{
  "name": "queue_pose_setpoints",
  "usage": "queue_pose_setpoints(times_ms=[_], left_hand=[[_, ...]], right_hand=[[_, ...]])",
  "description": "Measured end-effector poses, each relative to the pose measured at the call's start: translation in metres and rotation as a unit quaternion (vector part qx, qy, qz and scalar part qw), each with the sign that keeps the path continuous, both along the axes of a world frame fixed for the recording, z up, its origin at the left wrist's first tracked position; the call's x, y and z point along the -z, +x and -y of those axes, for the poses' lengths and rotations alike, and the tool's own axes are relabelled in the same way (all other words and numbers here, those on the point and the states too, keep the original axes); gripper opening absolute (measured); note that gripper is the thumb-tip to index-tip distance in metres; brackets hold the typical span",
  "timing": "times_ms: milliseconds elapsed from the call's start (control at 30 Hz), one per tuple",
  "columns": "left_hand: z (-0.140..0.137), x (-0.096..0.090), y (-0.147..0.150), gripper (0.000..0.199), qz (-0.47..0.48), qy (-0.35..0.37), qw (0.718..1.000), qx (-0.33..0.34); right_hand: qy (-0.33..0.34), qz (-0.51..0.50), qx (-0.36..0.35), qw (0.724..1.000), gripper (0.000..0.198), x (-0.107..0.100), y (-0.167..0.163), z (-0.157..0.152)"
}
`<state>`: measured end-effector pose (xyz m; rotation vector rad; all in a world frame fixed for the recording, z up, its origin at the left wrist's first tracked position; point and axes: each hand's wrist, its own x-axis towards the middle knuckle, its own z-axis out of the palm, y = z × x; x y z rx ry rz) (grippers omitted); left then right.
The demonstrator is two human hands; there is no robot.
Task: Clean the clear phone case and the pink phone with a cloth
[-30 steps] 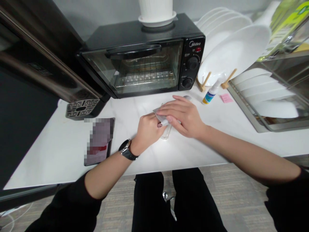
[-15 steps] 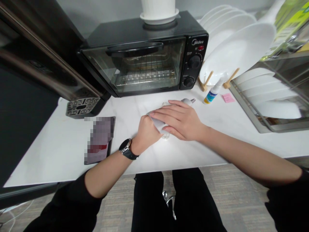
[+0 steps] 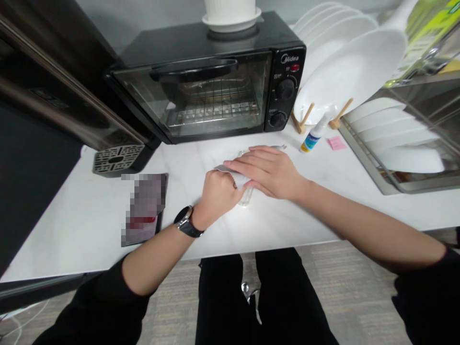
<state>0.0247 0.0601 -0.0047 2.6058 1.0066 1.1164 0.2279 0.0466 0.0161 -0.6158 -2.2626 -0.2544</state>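
At the middle of the white counter my two hands are together. My left hand (image 3: pixel 221 194), with a black watch on its wrist, is closed in a fist around the near-left end of a light grey piece (image 3: pixel 239 180) whose kind I cannot make out. My right hand (image 3: pixel 269 171) lies palm down across that piece, fingers stretched out side by side, its thumb meeting my left hand. Beneath both hands is a clear glass or plastic container (image 3: pixel 245 199), mostly hidden. A grey tip with small prongs (image 3: pixel 282 147) shows beyond my right fingers.
Behind stands a black toaster oven (image 3: pixel 212 96) with a white pot (image 3: pixel 230 12) on top. To the left are a drip tray (image 3: pixel 117 159) and a phone-like dark slab (image 3: pixel 143 208). On the right are a spray bottle (image 3: pixel 312 136), a pink note (image 3: pixel 336 143), plates (image 3: pixel 354 72) and a dish rack (image 3: pixel 377 175).
My right hand has shifted slightly up and left over the grey piece. More of the clear container shows below the hands. The whole view has moved a little.
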Motion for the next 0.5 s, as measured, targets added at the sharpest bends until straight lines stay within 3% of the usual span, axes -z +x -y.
queue_pose_setpoints(times_ms=[67, 167, 367, 500], left_hand=[[0.002, -0.006, 0.002, 0.039, 0.005, 0.035, 0.999, 0.019], [0.005, -0.013, 0.005, 0.022, 0.03, 0.031, 0.999, 0.033], [0.003, -0.002, -0.001, 0.043, 0.029, 0.089, 0.995, 0.021], [0.005, -0.01, 0.001, 0.036, 0.018, 0.075, 0.997, 0.027]], right_hand=[[-0.041, -0.047, 0.055, 0.997, 0.052, 0.001, 0.007, -0.005], [-0.075, -0.1, 0.115, 0.986, 0.053, 0.001, 0.009, -0.006], [0.03, 0.025, -0.005, 0.999, 0.039, 0.0, -0.006, 0.004], [-0.004, -0.031, 0.05, 0.998, 0.048, 0.0, 0.01, -0.006]])
